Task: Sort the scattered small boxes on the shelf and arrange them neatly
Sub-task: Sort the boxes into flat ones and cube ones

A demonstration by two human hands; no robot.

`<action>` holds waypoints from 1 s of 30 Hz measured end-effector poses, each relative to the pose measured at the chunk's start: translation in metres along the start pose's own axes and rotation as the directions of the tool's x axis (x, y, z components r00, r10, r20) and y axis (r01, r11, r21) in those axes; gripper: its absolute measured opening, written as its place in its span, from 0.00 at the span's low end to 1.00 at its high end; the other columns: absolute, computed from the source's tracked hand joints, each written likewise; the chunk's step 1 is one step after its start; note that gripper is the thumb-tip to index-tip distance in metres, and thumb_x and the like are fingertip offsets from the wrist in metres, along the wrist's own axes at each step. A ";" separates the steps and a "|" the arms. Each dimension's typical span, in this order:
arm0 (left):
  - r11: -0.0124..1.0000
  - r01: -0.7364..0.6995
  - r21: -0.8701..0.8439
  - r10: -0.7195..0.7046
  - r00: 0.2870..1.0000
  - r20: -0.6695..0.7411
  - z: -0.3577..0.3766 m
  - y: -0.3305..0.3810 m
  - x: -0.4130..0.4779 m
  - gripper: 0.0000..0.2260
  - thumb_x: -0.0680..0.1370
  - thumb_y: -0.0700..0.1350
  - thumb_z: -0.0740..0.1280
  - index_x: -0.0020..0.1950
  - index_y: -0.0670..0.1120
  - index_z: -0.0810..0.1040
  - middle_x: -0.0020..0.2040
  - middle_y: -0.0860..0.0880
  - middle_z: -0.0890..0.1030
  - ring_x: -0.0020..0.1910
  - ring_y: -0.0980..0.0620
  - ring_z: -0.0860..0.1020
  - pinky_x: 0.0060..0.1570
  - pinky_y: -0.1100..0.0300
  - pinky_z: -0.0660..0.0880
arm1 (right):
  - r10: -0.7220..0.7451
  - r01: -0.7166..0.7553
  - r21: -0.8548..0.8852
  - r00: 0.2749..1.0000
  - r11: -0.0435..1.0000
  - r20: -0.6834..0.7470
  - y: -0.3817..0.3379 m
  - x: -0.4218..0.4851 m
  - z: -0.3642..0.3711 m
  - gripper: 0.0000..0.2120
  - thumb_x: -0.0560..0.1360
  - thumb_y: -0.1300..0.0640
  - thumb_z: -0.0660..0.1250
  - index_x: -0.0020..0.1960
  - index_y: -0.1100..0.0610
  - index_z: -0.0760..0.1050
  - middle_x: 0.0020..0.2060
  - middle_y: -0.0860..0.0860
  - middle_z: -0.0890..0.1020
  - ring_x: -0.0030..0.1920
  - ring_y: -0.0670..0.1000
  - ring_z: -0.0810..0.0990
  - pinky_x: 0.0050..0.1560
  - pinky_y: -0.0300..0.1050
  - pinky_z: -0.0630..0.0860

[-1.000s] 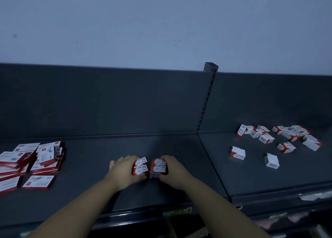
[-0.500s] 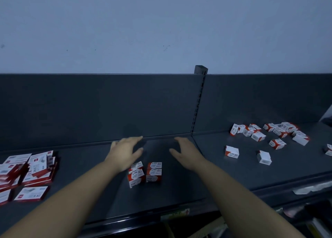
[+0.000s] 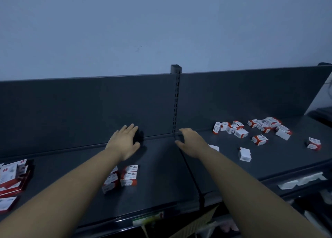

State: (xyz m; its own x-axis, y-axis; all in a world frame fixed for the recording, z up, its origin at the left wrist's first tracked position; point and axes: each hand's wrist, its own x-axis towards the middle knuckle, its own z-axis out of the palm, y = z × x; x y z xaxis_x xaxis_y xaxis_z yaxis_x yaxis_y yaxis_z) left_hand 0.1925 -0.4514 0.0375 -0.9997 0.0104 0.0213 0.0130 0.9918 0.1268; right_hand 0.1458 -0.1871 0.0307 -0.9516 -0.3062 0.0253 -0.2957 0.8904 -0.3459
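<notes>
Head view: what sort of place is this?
Probably a shop aisle: a dark grey metal shelf with a slotted upright post, small red-and-white boxes scattered on it, and a label strip on its front edge.

Red-and-white small boxes (image 3: 258, 132) on a dark grey shelf (image 3: 161, 189), pale blue-grey wall (image 3: 161, 31)

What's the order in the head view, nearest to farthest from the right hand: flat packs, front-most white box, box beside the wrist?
1. Box beside the wrist, just right of the right hand.
2. Front-most white box, right shelf bay.
3. Flat packs, far left edge.
</notes>
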 end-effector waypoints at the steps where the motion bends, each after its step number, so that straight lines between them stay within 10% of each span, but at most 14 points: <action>1: 1.000 -0.006 -0.024 0.006 1.000 0.013 0.002 0.010 0.003 0.31 0.81 0.52 0.57 0.81 0.48 0.48 0.81 0.50 0.48 0.79 0.49 0.48 0.77 0.51 0.48 | 0.004 -0.004 0.001 1.000 1.000 0.004 0.011 -0.001 -0.003 0.29 0.81 0.46 0.61 0.77 0.56 0.59 0.75 0.54 0.65 0.73 0.55 0.65 0.71 0.51 0.66; 30: 0.924 -0.068 -0.375 0.100 0.993 0.065 0.075 0.279 0.090 0.30 0.80 0.47 0.61 0.80 0.49 0.53 0.80 0.53 0.52 0.79 0.54 0.48 0.77 0.57 0.51 | 0.159 -0.177 0.182 0.981 0.967 0.109 0.281 -0.015 -0.086 0.24 0.78 0.49 0.66 0.72 0.55 0.66 0.67 0.53 0.73 0.67 0.54 0.73 0.66 0.51 0.72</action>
State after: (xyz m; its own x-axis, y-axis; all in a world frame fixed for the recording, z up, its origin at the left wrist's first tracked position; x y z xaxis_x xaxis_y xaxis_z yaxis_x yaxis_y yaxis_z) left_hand 0.1045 -0.1644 0.0008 -0.9926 0.1175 -0.0311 0.0875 0.8684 0.4881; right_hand 0.0694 0.0966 0.0133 -0.9717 -0.1955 -0.1325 -0.1023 0.8542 -0.5097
